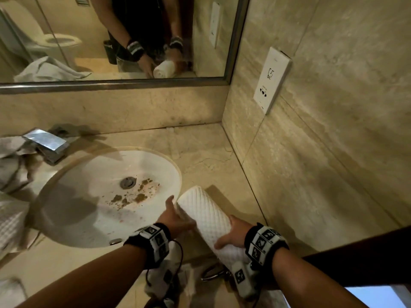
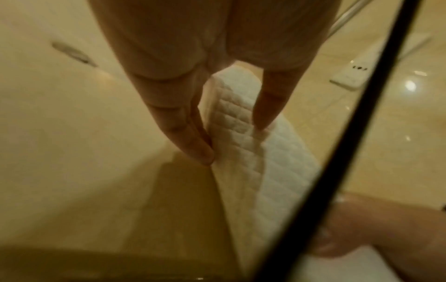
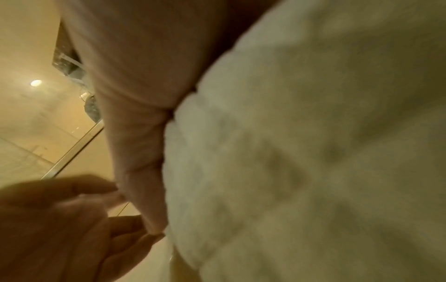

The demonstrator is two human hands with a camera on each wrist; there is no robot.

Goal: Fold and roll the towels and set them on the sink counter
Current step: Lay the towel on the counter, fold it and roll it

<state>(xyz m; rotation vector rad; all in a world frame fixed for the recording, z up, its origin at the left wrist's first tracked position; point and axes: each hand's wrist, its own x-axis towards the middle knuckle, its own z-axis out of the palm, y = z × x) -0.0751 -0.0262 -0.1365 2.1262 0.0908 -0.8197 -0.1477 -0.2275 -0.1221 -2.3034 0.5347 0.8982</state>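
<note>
Head view: right hand (image 1: 233, 234) grips rolled towel (image 1: 206, 216); left hand (image 1: 175, 215) flat, fingers straight against it; no legible writing.

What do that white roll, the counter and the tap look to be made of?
Rolled towel: soft woven cloth, likely cotton, with a quilted diamond texture. Counter: polished beige stone, probably marble, with veins and sheen. Tap: shiny metal, chrome-like, mirror reflections.

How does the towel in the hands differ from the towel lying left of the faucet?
The rolled towel is a tight cylinder; the loose towel lies crumpled and unfolded. The rolled towel sits right of the sink basin, the loose towel left of it by the faucet. The right hand grips the rolled one and the left hand touches its side; nothing holds the loose one. Both are pale fabric.
</note>
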